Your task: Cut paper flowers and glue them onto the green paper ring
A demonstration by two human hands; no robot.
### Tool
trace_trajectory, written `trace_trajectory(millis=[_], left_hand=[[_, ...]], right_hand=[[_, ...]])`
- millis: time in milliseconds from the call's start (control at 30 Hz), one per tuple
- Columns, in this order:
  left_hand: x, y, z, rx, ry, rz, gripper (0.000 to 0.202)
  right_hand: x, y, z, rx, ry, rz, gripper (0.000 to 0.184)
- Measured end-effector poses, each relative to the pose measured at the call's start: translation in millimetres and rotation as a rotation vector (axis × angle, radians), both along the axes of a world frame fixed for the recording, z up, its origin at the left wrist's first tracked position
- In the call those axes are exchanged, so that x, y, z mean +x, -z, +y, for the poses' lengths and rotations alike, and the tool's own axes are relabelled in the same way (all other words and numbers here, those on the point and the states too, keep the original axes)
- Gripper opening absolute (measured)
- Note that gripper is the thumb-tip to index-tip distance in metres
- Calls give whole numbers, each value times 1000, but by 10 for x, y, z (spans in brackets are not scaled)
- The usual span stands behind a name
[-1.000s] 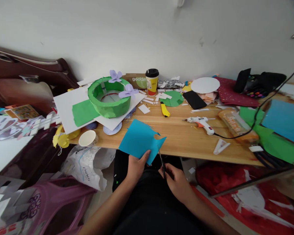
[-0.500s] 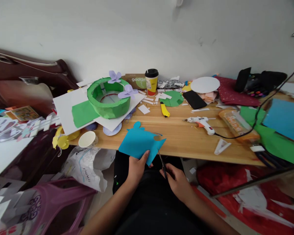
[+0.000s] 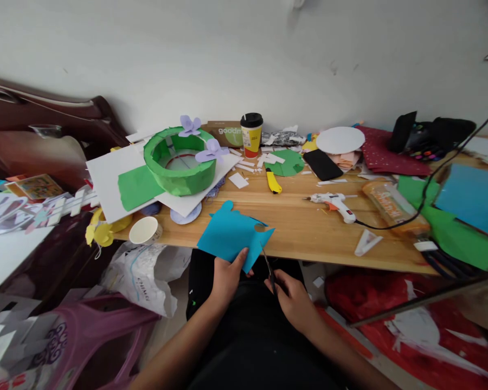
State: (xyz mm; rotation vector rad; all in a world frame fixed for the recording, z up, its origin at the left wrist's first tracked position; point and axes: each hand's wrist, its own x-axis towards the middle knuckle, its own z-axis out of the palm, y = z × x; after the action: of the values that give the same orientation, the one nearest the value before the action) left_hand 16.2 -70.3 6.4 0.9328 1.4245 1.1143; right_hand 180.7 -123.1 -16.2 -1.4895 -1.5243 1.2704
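A sheet of blue paper (image 3: 226,236), cut into curves along its upper and right sides, is pinched at its lower edge by my left hand (image 3: 228,275). My right hand (image 3: 291,295) grips a pair of scissors (image 3: 269,269); the blades reach up to the paper's right edge, where a cut shows. The handles are mostly hidden by my fingers. The paper is held over my lap and the front edge of the wooden table (image 3: 309,238). Beyond it stands a green ring-shaped paper form (image 3: 183,183) with purple paper flowers (image 3: 211,151).
A glue gun (image 3: 335,205) with its cord, a yellow utility knife (image 3: 273,182), a phone (image 3: 323,165) and paper scraps lie on the table. A lidded coffee cup (image 3: 251,135) stands at the back. A paper cup (image 3: 145,231) sits near the left front edge.
Both hands keep almost the same place, with the scissors still at the paper's right edge. The blue paper has shifted and tilted very slightly.
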Motion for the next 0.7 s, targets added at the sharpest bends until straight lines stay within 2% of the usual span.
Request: trace_trajectory(millis=[233, 533, 700], left_hand=[[-35, 20, 8, 4, 38, -7, 38], [-86, 38, 2, -13, 79, -1, 38], [-127, 53, -8, -28, 95, 28, 41]], right_hand=[[11, 1, 9, -10, -6, -29, 28], [24, 121, -20, 0, -9, -51, 27], [40, 90, -17, 15, -33, -59, 28]])
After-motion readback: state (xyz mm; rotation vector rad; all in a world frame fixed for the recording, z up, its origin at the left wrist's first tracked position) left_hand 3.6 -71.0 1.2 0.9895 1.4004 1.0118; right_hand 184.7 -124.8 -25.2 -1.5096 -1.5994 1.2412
